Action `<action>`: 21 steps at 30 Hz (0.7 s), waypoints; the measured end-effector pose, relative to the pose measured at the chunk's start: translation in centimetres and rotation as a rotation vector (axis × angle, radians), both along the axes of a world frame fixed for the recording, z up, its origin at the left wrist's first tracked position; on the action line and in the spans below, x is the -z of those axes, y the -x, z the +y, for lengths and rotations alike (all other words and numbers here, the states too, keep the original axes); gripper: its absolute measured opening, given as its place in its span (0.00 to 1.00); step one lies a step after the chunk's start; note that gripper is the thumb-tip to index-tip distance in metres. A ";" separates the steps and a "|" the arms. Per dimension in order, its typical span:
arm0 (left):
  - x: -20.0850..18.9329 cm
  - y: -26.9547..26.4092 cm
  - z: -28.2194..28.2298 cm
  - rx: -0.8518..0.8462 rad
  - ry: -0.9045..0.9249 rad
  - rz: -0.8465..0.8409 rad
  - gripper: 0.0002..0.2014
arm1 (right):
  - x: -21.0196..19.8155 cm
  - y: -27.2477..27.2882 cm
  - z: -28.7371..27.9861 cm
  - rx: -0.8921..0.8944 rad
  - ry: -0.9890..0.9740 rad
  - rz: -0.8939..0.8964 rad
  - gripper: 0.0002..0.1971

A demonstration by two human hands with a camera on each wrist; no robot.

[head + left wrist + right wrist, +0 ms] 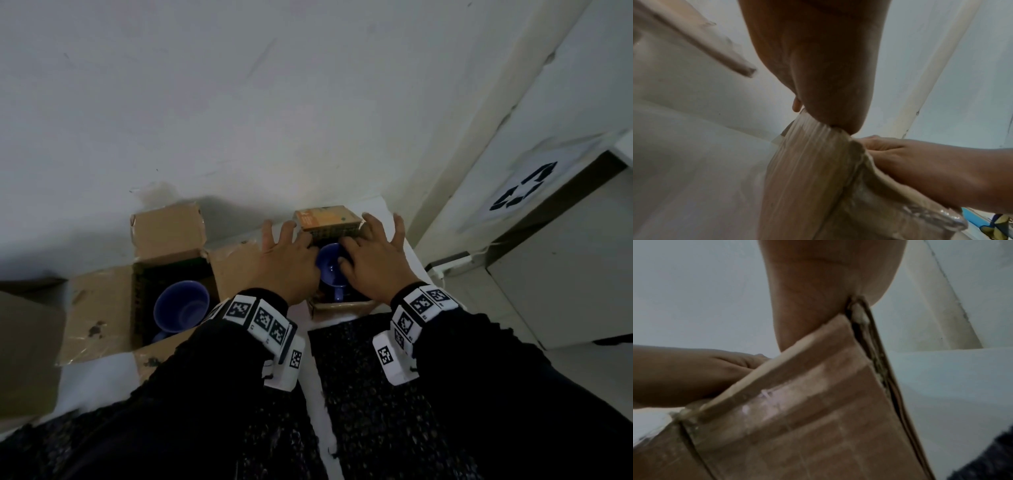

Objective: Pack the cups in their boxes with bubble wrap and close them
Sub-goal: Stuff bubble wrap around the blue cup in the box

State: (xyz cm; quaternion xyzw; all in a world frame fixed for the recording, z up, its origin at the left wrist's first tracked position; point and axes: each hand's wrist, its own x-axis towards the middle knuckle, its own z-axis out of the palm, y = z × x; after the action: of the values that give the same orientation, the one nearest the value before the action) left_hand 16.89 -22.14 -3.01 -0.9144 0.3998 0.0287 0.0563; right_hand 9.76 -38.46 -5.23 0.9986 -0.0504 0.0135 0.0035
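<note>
Item 1: small brown cardboard box (337, 303), open, on the white bench (404, 246) by the wall; its printed orange rear flap (325, 217) stands up. Inside, upright: blue ceramic cup (330, 269), handle toward the person.

Item 2: larger brown cardboard box (102, 301), left of the first, flaps splayed; contains a second blue cup (181, 306).

Item 3: dark bubble wrap sheet (363, 394), flat on the bench just in front of the small box.

Hands: left hand (286, 262) and right hand (375, 260), fingers spread, pressing on the small box's side flaps, one each side of the cup; thumbs apparently tucked inward, though poorly seen.
</note>
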 end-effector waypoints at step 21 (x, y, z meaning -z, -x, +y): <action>0.6 3.2 2.3 -0.051 0.429 -0.040 0.13 | -2.0 6.3 -1.4 0.021 -0.338 -0.415 0.11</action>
State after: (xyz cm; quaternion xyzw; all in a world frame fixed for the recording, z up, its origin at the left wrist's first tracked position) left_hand 13.67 -19.80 -3.66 -0.9157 0.3722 -0.0737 -0.1324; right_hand 3.46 -39.88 -3.26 0.9603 -0.0618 0.2095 -0.1738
